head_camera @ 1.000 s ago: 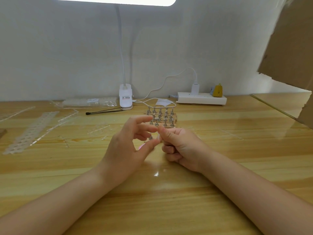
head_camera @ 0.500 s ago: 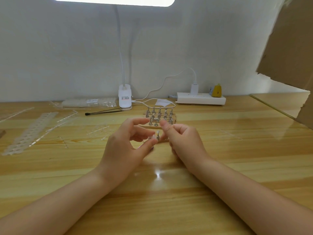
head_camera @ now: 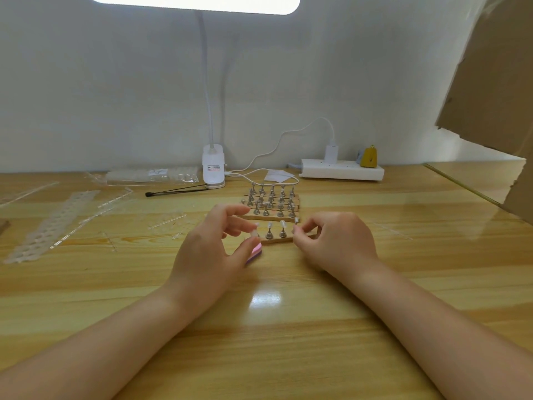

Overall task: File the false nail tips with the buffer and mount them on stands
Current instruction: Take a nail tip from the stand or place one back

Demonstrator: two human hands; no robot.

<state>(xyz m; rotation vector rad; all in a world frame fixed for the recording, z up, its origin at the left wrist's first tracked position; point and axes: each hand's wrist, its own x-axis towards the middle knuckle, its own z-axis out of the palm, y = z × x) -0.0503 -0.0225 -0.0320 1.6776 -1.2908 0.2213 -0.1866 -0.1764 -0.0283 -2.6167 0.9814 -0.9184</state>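
Mounting was underway: the left hand (head_camera: pixel 213 249) pinched a nail tip (head_camera: pixel 253 234) above the buffer (head_camera: pixel 253 252); the right hand (head_camera: pixel 334 243), fingers curled, pinched a stand (head_camera: pixel 296 226). Next, seating demands alignment.

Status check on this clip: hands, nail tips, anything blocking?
Left hand pinches a nail tip, pink buffer under its thumb. Right hand at the near wooden strip, grip unclear. Two stands between hands, nothing blocking.
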